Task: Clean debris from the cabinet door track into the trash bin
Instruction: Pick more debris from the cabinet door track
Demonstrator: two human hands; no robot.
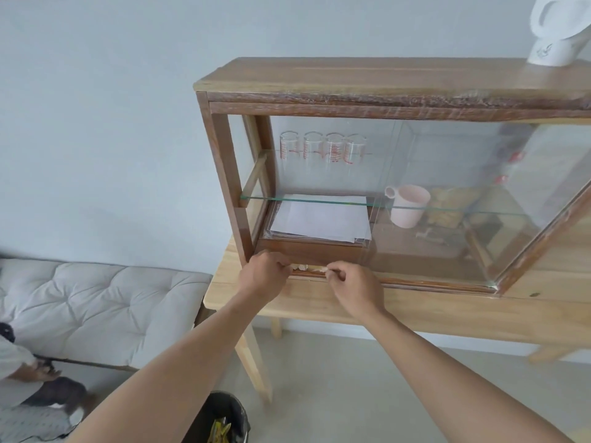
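Both hands meet at the cabinet (pixel 319 100) track (pixel 415 284), near its left end. The left hand (pixel 263 276) is curled shut beside pale debris (pixel 308 267); the right hand (pixel 355 287) pinches a scrap. The bin (pixel 230 414) stands on the floor below, between the arms.

My cabinet (pixel 367 100) is dark, rough-grained wood with clear, glossy glass panes and a glass shelf (pixel 319 201). The worktop (pixel 415 311) under it is pale, smooth wood. White matt paper (pixel 319 219) lies inside beside a matt pink mug (pixel 409 206).
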